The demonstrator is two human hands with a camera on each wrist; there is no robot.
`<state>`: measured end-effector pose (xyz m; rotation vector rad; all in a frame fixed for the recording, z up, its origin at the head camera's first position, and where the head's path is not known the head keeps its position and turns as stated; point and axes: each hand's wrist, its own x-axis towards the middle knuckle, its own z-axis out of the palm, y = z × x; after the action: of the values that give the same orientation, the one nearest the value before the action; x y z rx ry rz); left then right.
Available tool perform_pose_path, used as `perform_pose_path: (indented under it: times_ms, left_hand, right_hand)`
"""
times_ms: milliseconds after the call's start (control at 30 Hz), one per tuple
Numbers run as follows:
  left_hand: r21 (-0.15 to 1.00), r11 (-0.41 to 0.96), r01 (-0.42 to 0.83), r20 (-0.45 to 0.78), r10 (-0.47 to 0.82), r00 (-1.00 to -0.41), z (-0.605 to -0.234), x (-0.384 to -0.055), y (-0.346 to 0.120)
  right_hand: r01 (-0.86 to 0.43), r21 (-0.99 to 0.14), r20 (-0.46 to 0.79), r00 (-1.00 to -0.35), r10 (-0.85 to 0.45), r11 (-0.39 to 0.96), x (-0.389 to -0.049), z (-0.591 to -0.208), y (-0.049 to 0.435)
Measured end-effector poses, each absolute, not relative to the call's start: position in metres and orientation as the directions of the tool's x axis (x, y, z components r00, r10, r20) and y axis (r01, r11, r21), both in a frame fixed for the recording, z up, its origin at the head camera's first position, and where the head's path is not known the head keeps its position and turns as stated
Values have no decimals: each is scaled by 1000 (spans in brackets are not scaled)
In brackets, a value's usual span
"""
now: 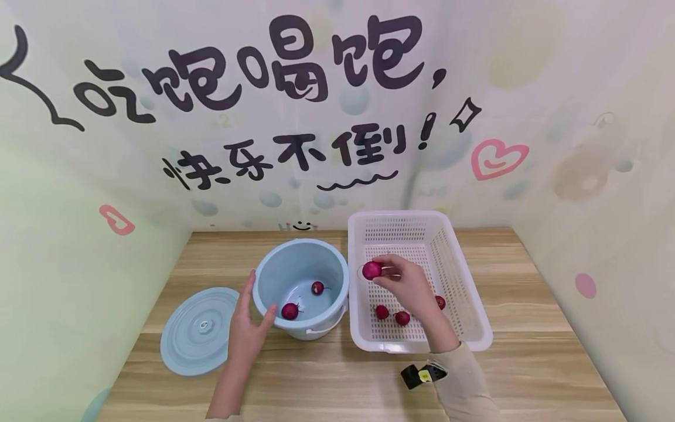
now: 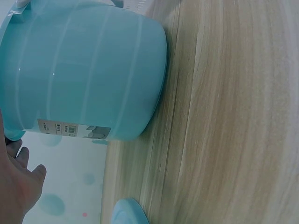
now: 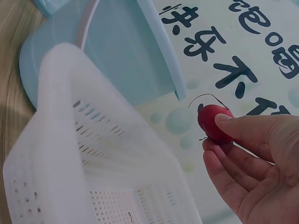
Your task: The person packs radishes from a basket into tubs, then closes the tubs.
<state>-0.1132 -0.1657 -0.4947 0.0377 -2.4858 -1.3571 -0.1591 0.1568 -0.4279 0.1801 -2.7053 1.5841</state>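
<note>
In the head view my right hand (image 1: 408, 284) pinches a round red radish (image 1: 372, 270) between thumb and fingertips, above the white basket (image 1: 355, 281). A thin root curls from this radish (image 3: 216, 122) in the right wrist view. My left hand (image 1: 249, 331) rests against the left side of the light blue bucket (image 1: 262, 258), fingers extended along its rim and thumb at its front. Two radishes, one at the front (image 1: 289, 311) and one further back (image 1: 317, 288), lie inside the bucket. Three more radishes (image 1: 402, 318) sit in the basket, one partly hidden by my right wrist.
Left of the bucket, its round blue lid (image 1: 184, 334) lies flat on the wooden table (image 1: 327, 387). The bucket's handle (image 1: 327, 330) hangs down at the front right. Behind the table stands a printed wall (image 1: 316, 199). A black device (image 1: 422, 375) is strapped to my right wrist.
</note>
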Motion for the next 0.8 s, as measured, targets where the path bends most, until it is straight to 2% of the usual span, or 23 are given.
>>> perform_pose_path:
  times_ms: [800]
  left_hand:
    - [830,542,131,256,-162,-953,-495,-113,-167]
  right_hand:
    - [-179,-895,112,-977,-183,410,-154,-415,124]
